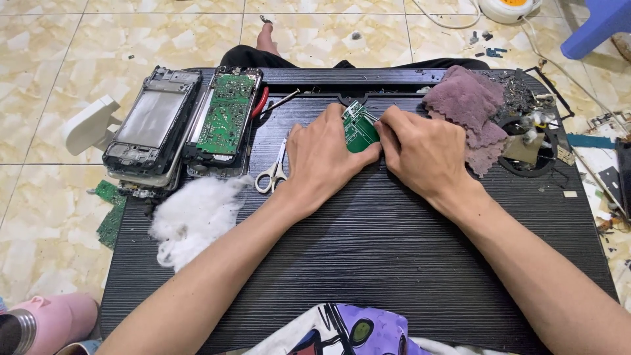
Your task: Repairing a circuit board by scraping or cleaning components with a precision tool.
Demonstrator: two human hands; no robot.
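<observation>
Head | small green circuit board (359, 131) between hands | left hand (323, 156), right hand (420, 150) both pinching it

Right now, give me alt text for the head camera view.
Both hands, left hand and right hand, grip a small green circuit board over a black lap table. Opened devices, scissors, white cotton lie left; purple cloth right.

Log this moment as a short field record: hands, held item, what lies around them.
left hand: grips small green circuit board
right hand: pinches the same board's right edge
surface: black ridged table
left of hands: white-handled scissors, white cotton wad, two opened devices
right of hands: purple cloth
</observation>
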